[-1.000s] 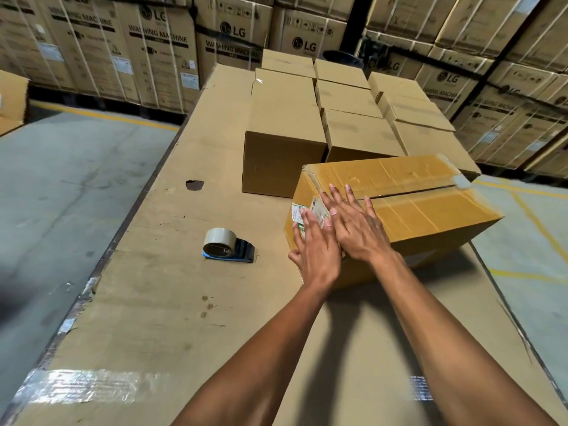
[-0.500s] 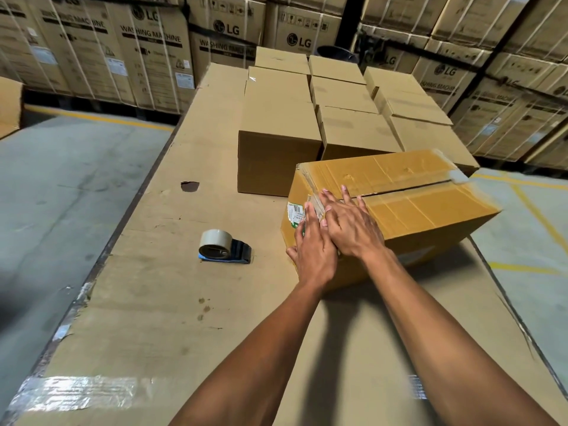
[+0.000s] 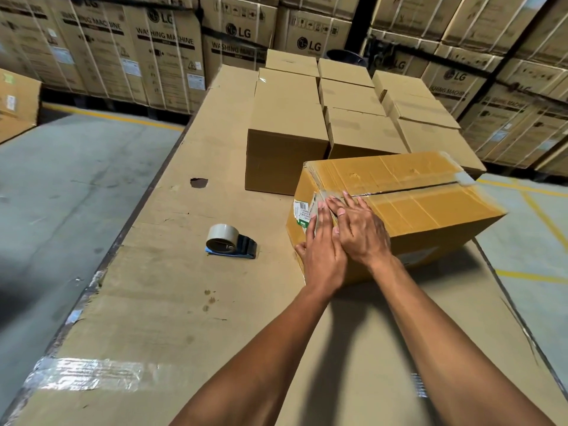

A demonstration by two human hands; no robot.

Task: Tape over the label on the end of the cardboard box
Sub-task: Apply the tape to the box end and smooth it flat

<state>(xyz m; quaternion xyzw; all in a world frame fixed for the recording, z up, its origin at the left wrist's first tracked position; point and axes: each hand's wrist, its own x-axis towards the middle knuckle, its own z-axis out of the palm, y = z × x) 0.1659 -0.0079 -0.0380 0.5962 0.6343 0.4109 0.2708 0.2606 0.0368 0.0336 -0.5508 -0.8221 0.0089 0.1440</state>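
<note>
A tape-covered cardboard box (image 3: 408,207) lies on the cardboard-topped table, its near end turned toward me. A white label (image 3: 302,212) with a barcode and a green patch sits on that end, partly hidden by my fingers. My left hand (image 3: 321,250) lies flat against the end face, fingers pointing up over the label. My right hand (image 3: 359,229) presses flat on the box's top near edge, beside and partly over the left. Neither hand grips anything. A roll of clear tape on a blue dispenser (image 3: 229,242) rests on the table left of the box.
Several plain cardboard boxes (image 3: 285,142) stand in rows behind the taped box. The cardboard table top (image 3: 159,302) has a small hole (image 3: 199,182) and shiny tape at its near left edge. Stacked washing-machine cartons (image 3: 166,53) line the back; grey floor lies left.
Both hands have slid slightly along the box's near end, staying flat on the label area. The view shifted a little; the tape dispenser has not moved.
</note>
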